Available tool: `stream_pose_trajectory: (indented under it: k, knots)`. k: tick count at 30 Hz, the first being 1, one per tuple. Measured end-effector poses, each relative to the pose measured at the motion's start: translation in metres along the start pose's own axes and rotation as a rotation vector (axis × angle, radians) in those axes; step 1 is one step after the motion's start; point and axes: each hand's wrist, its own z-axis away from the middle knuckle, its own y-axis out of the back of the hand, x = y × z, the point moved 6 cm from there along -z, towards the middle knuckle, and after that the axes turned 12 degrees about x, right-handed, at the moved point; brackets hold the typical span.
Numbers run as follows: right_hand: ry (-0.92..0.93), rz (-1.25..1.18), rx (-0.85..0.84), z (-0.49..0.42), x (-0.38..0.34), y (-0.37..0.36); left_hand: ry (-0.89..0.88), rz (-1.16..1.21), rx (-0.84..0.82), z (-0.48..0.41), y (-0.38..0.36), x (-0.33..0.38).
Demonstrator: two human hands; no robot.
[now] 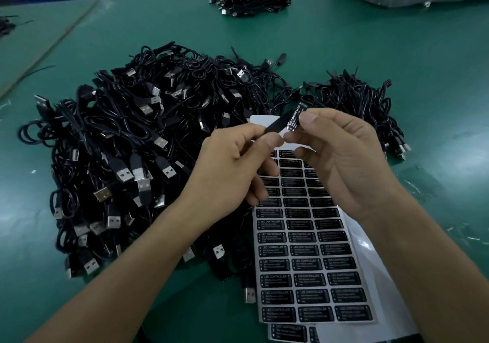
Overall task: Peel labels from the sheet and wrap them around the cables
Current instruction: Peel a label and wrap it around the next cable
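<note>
Item: label (294, 117), centre frame, long axis slanting up-right, pinched in your right hand (341, 163); your left hand (232, 165) pinches the black cable part (275, 126) touching it; sheet (304, 250) below on tabletop (423, 78)

Black label (294, 116) on raised cable (275, 126), above label sheet (304, 263).

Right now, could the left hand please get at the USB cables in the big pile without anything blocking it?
Probably yes. The left hand hovers right beside the big pile, nothing between them, but it is pinching a black piece alongside the label, so it must let go first.
</note>
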Motion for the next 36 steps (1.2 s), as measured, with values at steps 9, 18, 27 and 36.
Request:
stream_pose_trajectory:
  k: [9, 18, 27, 36]
  knots:
    - [-0.005, 0.066, 0.011, -0.001, 0.008, -0.001, 0.115, 0.013, -0.106, 0.001, -0.007, -0.006]
    - [0.047, 0.110, 0.016, 0.001, 0.009, -0.003, 0.186, 0.041, -0.185, 0.002, -0.009, -0.007]
    - [0.048, 0.188, 0.063, 0.002, 0.011, -0.001, 0.218, 0.113, -0.145, 0.001, -0.008, -0.007]
    - [0.097, 0.189, 0.059, 0.003, 0.009, -0.003, 0.185, 0.083, -0.194, 0.003, -0.009, -0.004]
